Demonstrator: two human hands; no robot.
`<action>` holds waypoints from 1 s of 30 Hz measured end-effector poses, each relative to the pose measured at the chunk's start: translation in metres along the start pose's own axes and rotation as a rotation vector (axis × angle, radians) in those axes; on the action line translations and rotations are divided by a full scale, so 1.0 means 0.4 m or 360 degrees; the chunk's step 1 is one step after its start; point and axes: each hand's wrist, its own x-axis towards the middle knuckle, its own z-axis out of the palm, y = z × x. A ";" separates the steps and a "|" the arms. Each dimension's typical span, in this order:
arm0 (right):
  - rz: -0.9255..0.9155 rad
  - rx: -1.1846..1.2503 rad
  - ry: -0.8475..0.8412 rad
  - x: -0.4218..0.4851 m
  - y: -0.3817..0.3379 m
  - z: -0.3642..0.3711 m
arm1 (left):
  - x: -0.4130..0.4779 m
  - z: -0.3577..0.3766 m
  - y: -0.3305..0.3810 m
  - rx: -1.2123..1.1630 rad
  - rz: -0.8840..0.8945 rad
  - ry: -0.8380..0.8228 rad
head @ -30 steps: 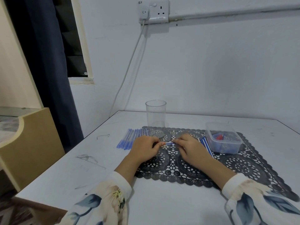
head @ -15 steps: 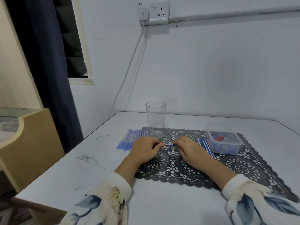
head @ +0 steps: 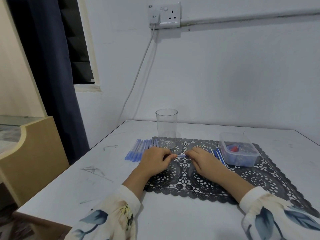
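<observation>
Slim, straight pen [head: 181, 155], blue and clear plastic, is held level over the far-centre of the black openwork placemat [head: 259, 177] with scalloped edge, on a scuffed white table [head: 86, 179]. Left hand [head: 155, 161] pinches one end with curled fingers; right hand [head: 205, 161] pinches the other. Row of blue pens [head: 138, 149] lies at left; smooth clear cylindrical cup [head: 167, 127] stands behind; translucent round-cornered box [head: 239, 153] sits at right.

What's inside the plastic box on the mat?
Small red and blue pieces lie in the box; its cloudy wall blurs them, so their kind stays unclear.
</observation>
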 end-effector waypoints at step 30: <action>0.0145 0.0175 0.0108 -0.014 -0.009 -0.039 | 0.000 -0.001 -0.006 -0.0010 -0.0067 0.0038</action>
